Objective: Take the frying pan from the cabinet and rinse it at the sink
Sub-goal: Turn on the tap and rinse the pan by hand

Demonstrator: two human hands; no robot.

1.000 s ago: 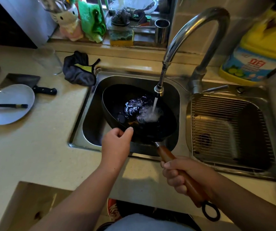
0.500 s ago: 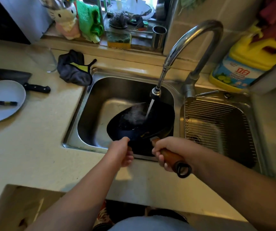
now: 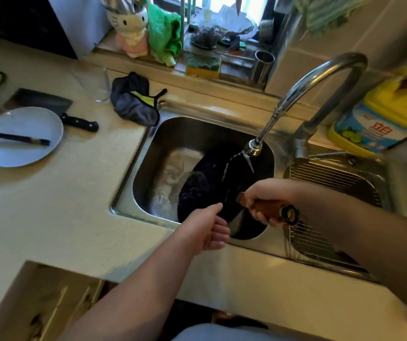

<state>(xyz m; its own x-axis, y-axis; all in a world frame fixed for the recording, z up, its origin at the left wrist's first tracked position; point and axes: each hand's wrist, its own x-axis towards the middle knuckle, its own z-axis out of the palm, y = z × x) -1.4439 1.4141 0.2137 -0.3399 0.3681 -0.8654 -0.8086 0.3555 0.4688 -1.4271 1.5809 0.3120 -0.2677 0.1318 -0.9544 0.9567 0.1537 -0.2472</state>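
Now right hand (image 3: 264, 201) around pan handle (image 3: 268, 207)

White plate (image 3: 18, 136) bearing chopsticks (image 3: 13, 138) — cleaver (image 3: 50, 108) behind it; grey cloth (image 3: 134, 99) near; yellow detergent bottle (image 3: 379, 119) far right.

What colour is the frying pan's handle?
Reddish-brown wood with a black hanging ring at its end, on the frying pan's handle; the head view shows it best.

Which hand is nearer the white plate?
Left. The left hand is at the sink's front edge, on the plate's side; the right hand grips the pan handle farther right.
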